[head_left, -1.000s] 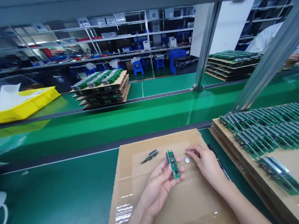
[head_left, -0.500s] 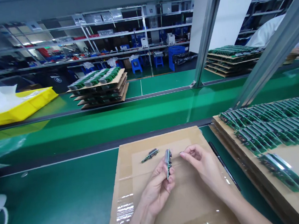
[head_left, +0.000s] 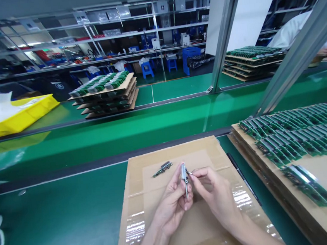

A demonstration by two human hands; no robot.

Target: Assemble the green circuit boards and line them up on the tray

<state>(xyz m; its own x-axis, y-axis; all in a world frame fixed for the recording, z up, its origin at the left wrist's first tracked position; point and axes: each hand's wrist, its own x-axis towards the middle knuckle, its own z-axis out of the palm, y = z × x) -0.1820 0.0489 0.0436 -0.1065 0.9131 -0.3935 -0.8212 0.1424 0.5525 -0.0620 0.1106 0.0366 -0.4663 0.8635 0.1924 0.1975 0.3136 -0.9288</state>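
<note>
My left hand (head_left: 172,207) is closed around a small green circuit board (head_left: 184,175) and holds it on edge above the cardboard sheet (head_left: 152,236). A grey metallic part runs along the board's upper end. Close against its right side, my right hand (head_left: 218,194) pinches a tiny dark piece (head_left: 189,172) between thumb and forefinger; what kind it is cannot be made out. The piece seems to touch the board. A second circuit board (head_left: 162,169) lies on the cardboard to the left, beyond my left hand.
A black pen (head_left: 243,177) lies beside the cardboard's right edge. Further right, rows of circuit boards (head_left: 302,135) lean on stacked cardboard. Across the green belt (head_left: 152,127) stand layered board stacks (head_left: 104,89) and a yellow tray (head_left: 19,116). A person's white sleeve (head_left: 288,31) shows far right.
My right hand has moved left and slightly down, bringing the tiny piece to the board. The board has turned a little in my left hand and stands more upright.
</note>
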